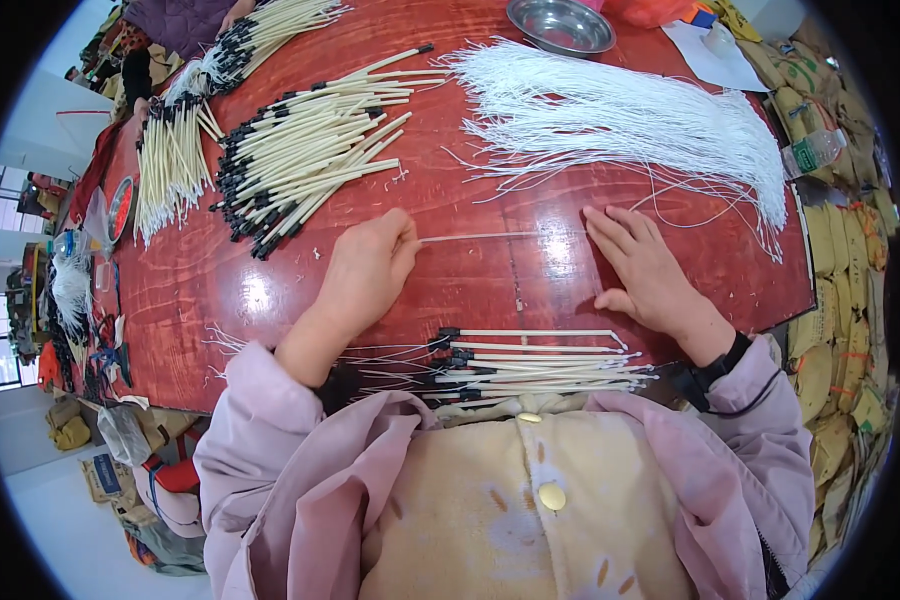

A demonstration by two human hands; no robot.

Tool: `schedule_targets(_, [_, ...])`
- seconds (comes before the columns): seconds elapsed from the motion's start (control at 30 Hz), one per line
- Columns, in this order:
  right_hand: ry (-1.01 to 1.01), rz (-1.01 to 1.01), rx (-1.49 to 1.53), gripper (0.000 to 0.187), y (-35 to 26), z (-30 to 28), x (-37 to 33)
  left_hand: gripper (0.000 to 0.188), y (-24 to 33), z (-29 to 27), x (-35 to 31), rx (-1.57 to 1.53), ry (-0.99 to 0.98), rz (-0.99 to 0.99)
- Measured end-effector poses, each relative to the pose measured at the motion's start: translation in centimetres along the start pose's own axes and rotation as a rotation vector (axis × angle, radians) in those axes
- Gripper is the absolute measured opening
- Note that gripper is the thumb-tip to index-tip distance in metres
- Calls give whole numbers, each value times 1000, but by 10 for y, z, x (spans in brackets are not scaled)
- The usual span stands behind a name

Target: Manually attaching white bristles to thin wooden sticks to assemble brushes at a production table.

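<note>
My left hand [365,265] is closed in a pinch on one end of a thin white string [495,236]. This string stretches over the red table to the fingertips of my right hand [645,270], whose fingers are stretched out and its thumb held apart. Whether those fingertips press on the string cannot be made out. Below both hands, at the near table edge, lies a row of thin cream sticks [540,358] with black end pieces and white strings trailing left. Beyond my right hand spreads a large bundle of white strings [620,110].
The red wooden table [450,290] carries a pile of cream sticks with black ends [310,150] and more bundled sticks [175,160] at the far left. A metal bowl [562,25] stands at the back. Another person's hand [238,12] shows top left. Stacked sacks [835,300] line the right.
</note>
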State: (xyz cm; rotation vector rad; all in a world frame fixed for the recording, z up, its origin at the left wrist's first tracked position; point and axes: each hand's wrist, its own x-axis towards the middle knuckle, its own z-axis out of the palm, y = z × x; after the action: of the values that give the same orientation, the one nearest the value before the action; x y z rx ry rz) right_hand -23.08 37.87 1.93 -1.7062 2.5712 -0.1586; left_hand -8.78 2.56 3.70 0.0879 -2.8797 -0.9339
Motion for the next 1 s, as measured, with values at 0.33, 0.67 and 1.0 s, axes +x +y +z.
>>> schedule_targets(0.33, [-18, 46, 85, 104, -14, 1, -24, 14, -37, 9, -47, -473, -5, -414])
schedule_targets(0.67, [-44, 41, 105, 99, -19, -1, -23, 25, -14, 23, -54, 270, 125, -155])
schedule_targets(1.0, [5, 47, 217, 96, -18, -2, -24, 20, -25, -22, 1, 393, 175, -165])
